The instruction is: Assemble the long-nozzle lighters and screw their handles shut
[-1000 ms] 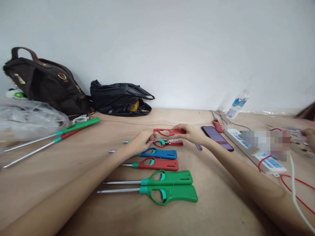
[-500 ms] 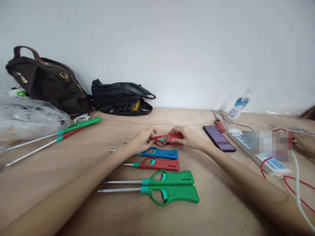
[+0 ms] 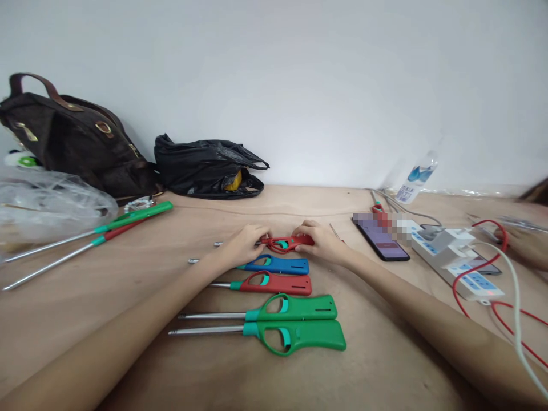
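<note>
Both hands press on a red long-nosed lighter (image 3: 286,243) lying on the wooden table (image 3: 107,297). My left hand (image 3: 245,244) grips its front end near the metal nozzle, fingers curled. My right hand (image 3: 319,241) is closed over its handle end. In front of it lie a blue lighter (image 3: 278,265), another red lighter (image 3: 274,283) and two green lighters (image 3: 295,322) in a row, nozzles pointing left.
A brown handbag (image 3: 72,142), a black plastic bag (image 3: 205,168) and a clear plastic bag (image 3: 47,208) stand at the back left, with two long lighters (image 3: 107,231) beside them. A phone (image 3: 381,240), power strip (image 3: 454,260), cables and a bottle (image 3: 413,182) lie right. Another person's hand (image 3: 528,242) shows at the right edge.
The red shell half held in the air in my right hand came down onto the open red lighter body. Both hands now press the closed lighter on the table.
</note>
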{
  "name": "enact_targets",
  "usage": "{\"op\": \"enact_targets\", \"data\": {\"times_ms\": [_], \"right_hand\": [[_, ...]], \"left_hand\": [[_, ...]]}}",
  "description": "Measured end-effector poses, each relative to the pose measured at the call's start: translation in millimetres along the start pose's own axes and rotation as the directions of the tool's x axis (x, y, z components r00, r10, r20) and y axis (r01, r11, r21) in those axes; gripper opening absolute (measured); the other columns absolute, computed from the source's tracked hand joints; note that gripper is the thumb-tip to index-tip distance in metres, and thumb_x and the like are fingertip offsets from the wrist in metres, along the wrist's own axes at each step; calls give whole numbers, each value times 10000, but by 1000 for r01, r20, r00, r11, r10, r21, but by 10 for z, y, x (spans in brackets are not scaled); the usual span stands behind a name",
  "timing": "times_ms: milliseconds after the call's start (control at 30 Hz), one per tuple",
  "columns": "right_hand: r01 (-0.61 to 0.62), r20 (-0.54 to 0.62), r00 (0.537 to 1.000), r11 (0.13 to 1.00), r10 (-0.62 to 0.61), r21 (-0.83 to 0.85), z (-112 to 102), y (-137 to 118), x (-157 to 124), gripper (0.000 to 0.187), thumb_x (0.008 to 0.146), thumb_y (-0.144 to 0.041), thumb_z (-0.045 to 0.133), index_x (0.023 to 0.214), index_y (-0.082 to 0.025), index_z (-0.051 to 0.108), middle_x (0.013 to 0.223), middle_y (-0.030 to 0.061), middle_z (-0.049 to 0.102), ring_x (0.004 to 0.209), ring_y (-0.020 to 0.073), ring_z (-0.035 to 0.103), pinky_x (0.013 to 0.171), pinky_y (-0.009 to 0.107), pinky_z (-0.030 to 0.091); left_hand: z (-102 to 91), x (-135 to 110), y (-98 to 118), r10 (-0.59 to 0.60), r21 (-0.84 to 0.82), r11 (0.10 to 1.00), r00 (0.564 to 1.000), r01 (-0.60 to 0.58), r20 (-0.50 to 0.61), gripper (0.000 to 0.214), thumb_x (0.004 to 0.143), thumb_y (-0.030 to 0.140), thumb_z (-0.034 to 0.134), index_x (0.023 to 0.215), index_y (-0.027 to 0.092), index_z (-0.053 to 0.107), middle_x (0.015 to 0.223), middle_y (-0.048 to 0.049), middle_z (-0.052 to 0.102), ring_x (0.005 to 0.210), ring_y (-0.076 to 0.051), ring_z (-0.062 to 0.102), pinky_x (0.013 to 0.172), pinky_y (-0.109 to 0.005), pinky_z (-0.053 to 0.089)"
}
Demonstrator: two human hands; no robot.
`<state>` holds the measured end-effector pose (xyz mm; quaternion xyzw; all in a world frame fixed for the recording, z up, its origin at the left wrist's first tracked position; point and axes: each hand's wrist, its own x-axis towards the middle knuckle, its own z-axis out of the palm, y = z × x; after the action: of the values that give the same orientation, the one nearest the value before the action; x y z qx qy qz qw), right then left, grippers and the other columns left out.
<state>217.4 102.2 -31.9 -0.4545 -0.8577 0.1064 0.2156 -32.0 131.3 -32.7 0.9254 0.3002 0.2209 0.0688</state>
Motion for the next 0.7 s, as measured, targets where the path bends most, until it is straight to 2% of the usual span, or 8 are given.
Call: {"op": "enact_targets", "data": {"times_ms": [367, 533, 700], "right_hand": [[-35, 5, 999, 999, 35, 25, 45, -28, -27, 249, 818, -252, 683, 1054, -183, 644, 987, 70, 574, 869, 184, 566, 775, 303, 429], [-41, 17, 999, 998, 40, 48, 36, -31, -35, 246, 808, -229, 693, 1046, -194, 643, 1000, 66, 574, 863, 181, 571, 770, 307, 433], [-51, 23, 999, 995, 49, 84, 37, -22, -38, 248, 798, -218, 702, 1038, -191, 647, 1016, 64, 578, 879, 179, 575, 781, 304, 434]], "left_hand": [[-80, 23, 77, -14, 23, 1000, 1000, 14, 8, 144, 743, 49, 520, 790, 152, 609, 767, -23, 661, 725, -166, 612, 675, -244, 440], [-84, 23, 81, 15, 143, 990, 999, -21, 43, 118, 785, 72, 536, 742, 144, 620, 732, -39, 658, 716, -181, 612, 677, -259, 439], [-87, 11, 51, 27, 232, 972, 995, -48, 94, 120, 826, 118, 561, 836, 148, 676, 819, -66, 697, 802, -213, 636, 743, -297, 455]]}}
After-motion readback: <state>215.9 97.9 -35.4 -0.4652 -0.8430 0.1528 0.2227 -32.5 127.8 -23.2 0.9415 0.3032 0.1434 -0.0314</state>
